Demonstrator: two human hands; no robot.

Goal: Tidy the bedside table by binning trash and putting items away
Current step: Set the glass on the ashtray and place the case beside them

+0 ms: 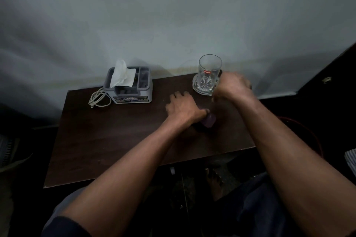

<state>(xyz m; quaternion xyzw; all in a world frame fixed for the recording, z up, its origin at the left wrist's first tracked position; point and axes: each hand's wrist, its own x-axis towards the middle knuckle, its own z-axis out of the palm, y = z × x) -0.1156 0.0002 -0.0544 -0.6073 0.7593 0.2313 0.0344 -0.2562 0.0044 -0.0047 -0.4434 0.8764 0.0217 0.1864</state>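
Observation:
My left hand lies palm down on the dark wooden bedside table, fingers spread, with its thumb and heel over a small purple object that it pins to the tabletop. My right hand is blurred and curled into a fist just right of an empty clear glass with a red label. The glass stands on a glass coaster. A dark slim thing seems to stick out of the fist at both ends; I cannot make out what it is.
A grey organiser box with a white tissue sticking up stands at the back left, with a coiled white cable beside it. The wall runs right behind the table. A red-rimmed bin sits in the dark at the right.

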